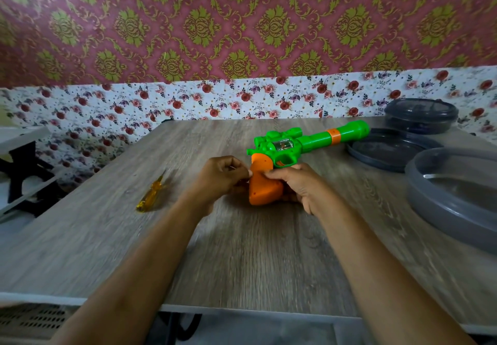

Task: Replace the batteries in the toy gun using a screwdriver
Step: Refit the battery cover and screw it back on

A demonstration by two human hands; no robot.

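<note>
Resting on the table [242,250], the toy gun [293,144] is gripped at its orange handle [265,186] by the right hand [293,186] and pinched by the left hand [220,175]. A yellow screwdriver [150,197] is seen at its nine o'clock.

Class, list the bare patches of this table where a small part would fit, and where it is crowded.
Bare: the table back-left, between the screwdriver and far edge; the near middle, between the forearms. Crowded: the right, where a grey tub, lid and large dish sit beside the toy gun.
</note>
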